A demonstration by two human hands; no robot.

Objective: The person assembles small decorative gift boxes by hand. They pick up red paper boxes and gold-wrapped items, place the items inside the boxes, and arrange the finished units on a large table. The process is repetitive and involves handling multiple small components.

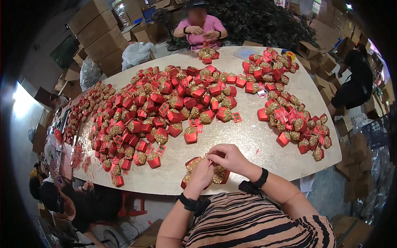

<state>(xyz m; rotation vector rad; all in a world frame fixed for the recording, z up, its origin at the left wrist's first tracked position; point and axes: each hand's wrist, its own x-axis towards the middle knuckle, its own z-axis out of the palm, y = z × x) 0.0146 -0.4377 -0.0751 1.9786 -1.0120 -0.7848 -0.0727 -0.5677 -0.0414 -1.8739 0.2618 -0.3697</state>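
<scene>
The left hand [201,173] and right hand [232,159] hide much of the red-and-gold cluster [218,177], which sits at the near edge of the pale table [235,142]. Both hands have thumb and fingers drawn nearly together, but what they pinch (if anything) is too small to make out, so I cannot tell whether either has hold of something. The left reaches forward from its wristband, back of the hand showing; the right slants in leftward, knuckles arched, its fingertips meeting the left's above the cluster
</scene>
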